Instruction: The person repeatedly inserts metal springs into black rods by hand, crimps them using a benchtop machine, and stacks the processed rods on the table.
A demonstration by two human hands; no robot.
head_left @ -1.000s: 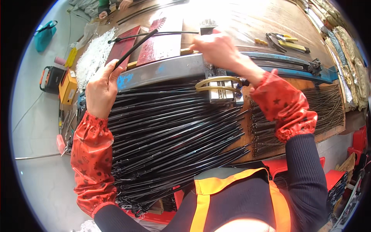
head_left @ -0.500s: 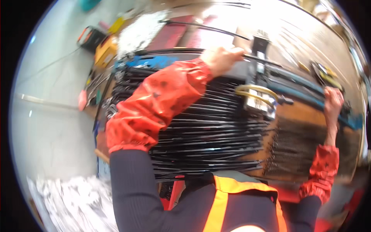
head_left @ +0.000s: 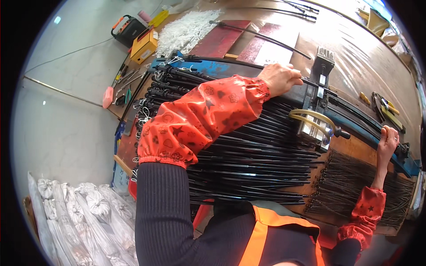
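Note:
My left hand (head_left: 279,80) is closed on a long black cable (head_left: 317,85) that runs across the middle of a blue metal rail (head_left: 208,66). Just right of it stands a black and silver clamping fixture (head_left: 321,66), with yellow hoses (head_left: 306,113) looping at its near side. My right hand (head_left: 388,139) is closed with its fingers pinched together over the rail's right end; what they hold is hidden. Below the left forearm lies a thick pile of black cables (head_left: 248,164), with white ties at their left ends.
Thin dark wires (head_left: 359,181) lie in a bundle at the near right. Pliers (head_left: 386,111) rest beyond the rail. White small pieces (head_left: 186,33), red boards (head_left: 222,37), a yellow box (head_left: 144,46) and a black case (head_left: 128,31) sit at the back left. White wrapped bundles (head_left: 88,213) stand lower left.
The whole view has shifted, with the bench appearing lower and further right, and the blur is gone. Both hands stay at about the same places along the rail.

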